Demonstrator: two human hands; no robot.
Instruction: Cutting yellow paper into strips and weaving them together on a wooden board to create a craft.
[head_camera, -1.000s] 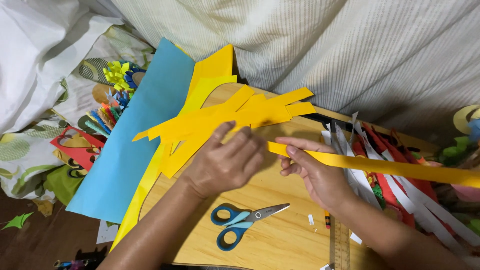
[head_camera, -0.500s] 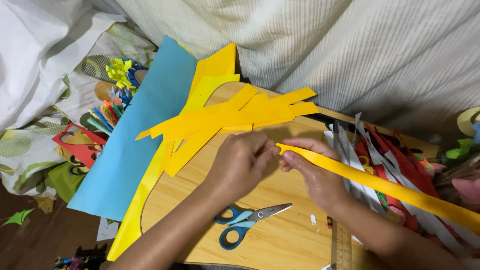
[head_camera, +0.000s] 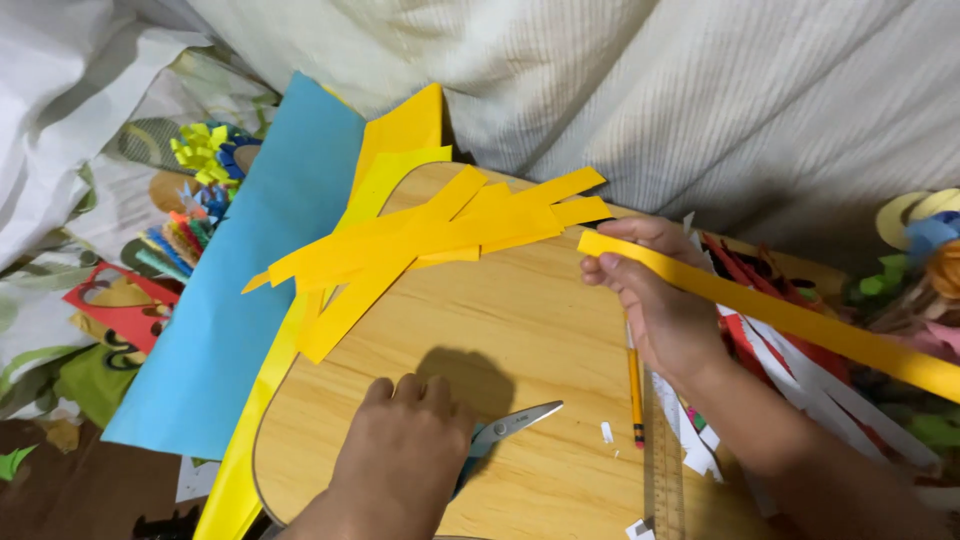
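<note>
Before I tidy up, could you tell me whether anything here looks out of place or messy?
Small white paper scraps lie loose on the wooden board beside the pencil, and the yellow strips are heaped crisscross, overhanging its far-left edge.

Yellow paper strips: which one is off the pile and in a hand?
The long yellow strip pinched at its end by the right hand. It slants rightward past the board; the others lie crossed in a pile.

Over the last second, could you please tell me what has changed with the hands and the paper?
The left hand has let go of the yellow strip and moved down onto the scissors, covering their handles. The right hand still pinches the strip's end, now alone, and has shifted up and to the right. The pile of yellow strips, the blue sheet and the wooden board stayed put.
</note>
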